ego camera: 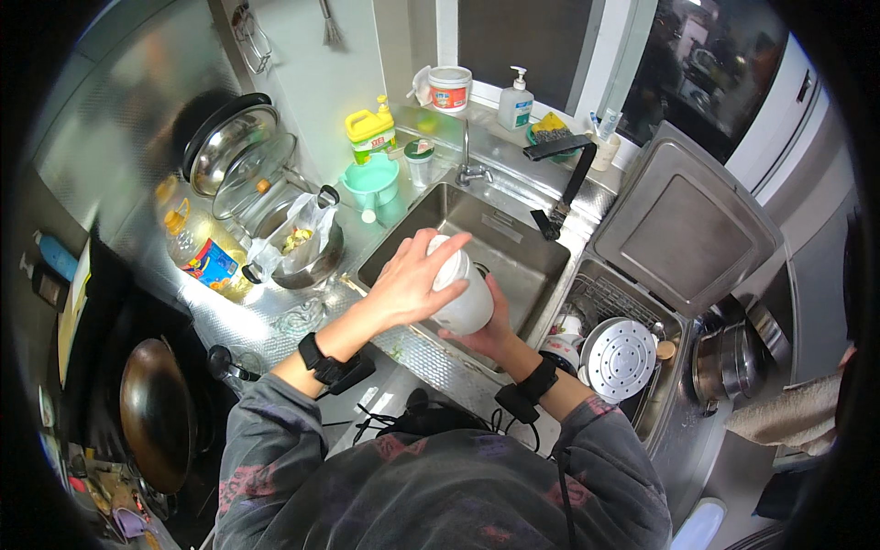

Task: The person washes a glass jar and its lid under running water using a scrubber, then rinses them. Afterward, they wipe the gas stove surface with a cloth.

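A whitish translucent jar [466,308] with a white lid [450,264] is held tilted over the near edge of a stainless steel sink basin [533,258]. My left hand [412,278] grips it from above, fingers spread around the lid. Below, my right hand [496,323] supports the jar's lower side, its fingers partly hidden behind it. The jar's contents cannot be made out. Beyond my hands stands a metal tap [472,172] at the basin's back edge, and a black faucet [576,172] rises on the right.
Left of the sink stand a steel pot [320,265] with a plastic bag of scraps, an oil bottle [210,254] and a mint-green dipper [375,182]. The right basin holds a perforated steamer plate [619,359] and bowls. A metal cover [687,220] leans upright behind it. A wok [157,416] sits far left.
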`<act>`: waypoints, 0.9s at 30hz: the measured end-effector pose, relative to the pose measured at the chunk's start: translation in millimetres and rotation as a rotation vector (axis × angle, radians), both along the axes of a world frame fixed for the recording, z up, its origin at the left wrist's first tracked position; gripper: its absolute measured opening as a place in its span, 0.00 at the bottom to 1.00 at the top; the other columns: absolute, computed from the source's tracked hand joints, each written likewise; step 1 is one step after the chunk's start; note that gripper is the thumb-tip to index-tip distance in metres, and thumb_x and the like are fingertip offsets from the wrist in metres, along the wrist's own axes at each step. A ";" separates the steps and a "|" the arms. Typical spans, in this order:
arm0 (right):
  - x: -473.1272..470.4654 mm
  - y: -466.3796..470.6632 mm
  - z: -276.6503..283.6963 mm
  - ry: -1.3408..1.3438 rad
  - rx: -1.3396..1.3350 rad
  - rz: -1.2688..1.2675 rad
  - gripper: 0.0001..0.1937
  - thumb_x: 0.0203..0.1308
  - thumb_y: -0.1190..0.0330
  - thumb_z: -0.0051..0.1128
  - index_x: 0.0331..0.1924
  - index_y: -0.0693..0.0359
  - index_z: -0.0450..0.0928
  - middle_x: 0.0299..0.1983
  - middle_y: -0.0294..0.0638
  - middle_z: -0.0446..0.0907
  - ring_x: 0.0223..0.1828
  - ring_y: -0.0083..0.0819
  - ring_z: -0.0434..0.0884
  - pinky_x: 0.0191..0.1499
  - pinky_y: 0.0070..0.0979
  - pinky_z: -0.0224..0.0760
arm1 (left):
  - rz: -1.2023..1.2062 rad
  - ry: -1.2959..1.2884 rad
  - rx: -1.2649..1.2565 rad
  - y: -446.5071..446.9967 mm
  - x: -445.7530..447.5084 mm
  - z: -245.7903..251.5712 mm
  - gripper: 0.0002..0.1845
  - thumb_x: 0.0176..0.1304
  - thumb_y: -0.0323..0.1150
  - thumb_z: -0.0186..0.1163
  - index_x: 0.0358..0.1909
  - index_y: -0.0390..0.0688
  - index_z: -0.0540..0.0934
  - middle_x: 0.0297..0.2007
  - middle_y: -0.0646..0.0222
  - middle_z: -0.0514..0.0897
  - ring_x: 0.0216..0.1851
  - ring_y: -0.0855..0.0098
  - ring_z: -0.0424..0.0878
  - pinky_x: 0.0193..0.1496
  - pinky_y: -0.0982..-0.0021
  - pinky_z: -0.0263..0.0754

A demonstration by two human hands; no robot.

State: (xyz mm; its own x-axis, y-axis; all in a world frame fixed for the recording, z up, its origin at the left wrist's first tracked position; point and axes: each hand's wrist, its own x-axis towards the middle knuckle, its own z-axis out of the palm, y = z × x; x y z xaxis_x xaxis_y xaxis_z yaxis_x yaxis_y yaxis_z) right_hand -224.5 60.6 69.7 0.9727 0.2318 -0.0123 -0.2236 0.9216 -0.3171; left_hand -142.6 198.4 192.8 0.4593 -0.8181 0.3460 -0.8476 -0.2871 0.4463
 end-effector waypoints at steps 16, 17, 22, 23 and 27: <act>26.8 -5.5 10.6 -0.161 -0.651 -0.871 0.27 0.57 0.52 0.44 0.56 0.59 0.57 0.48 0.48 0.68 0.43 0.43 0.73 0.39 0.38 0.70 | 0.113 0.472 -0.229 -35.2 37.2 -19.6 0.21 0.55 0.45 0.52 0.51 0.50 0.70 0.44 0.56 0.72 0.46 0.60 0.71 0.47 0.67 0.68; 25.7 -6.8 15.2 -0.083 -0.261 -0.570 0.28 0.57 0.48 0.42 0.56 0.58 0.59 0.47 0.48 0.71 0.40 0.45 0.75 0.34 0.39 0.73 | 0.067 0.267 -0.180 -31.6 34.0 -13.0 0.22 0.53 0.43 0.54 0.50 0.50 0.71 0.46 0.57 0.71 0.47 0.61 0.71 0.48 0.67 0.67; 20.2 -34.7 24.9 -0.118 -0.143 0.173 0.30 0.60 0.45 0.30 0.57 0.59 0.61 0.46 0.47 0.74 0.38 0.43 0.80 0.21 0.37 0.79 | -0.507 -0.273 -0.095 -16.4 26.9 16.5 0.25 0.40 0.44 0.64 0.45 0.52 0.76 0.48 0.55 0.69 0.48 0.55 0.69 0.45 0.61 0.70; 23.3 -33.6 23.4 -0.017 -0.213 0.143 0.30 0.61 0.45 0.30 0.58 0.60 0.60 0.47 0.47 0.73 0.39 0.44 0.80 0.23 0.38 0.80 | -0.640 -0.309 -0.086 -15.7 28.6 19.7 0.25 0.41 0.45 0.64 0.45 0.53 0.76 0.48 0.56 0.69 0.48 0.54 0.69 0.45 0.60 0.71; 34.7 -27.1 22.1 0.072 -0.229 0.009 0.33 0.59 0.40 0.26 0.60 0.55 0.59 0.52 0.46 0.71 0.47 0.42 0.76 0.33 0.46 0.77 | -0.846 -0.316 -0.152 -23.1 55.9 24.0 0.24 0.42 0.46 0.64 0.45 0.53 0.77 0.48 0.56 0.70 0.48 0.53 0.69 0.45 0.59 0.71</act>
State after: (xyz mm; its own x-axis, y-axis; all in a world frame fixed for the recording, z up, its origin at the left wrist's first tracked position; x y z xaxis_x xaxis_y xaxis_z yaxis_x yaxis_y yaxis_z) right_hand -189.9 33.5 91.8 0.9653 0.2236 -0.1348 -0.2611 0.8256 -0.5002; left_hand -86.7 175.3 216.8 -0.4067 -0.7741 0.4852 -0.8375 0.5280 0.1404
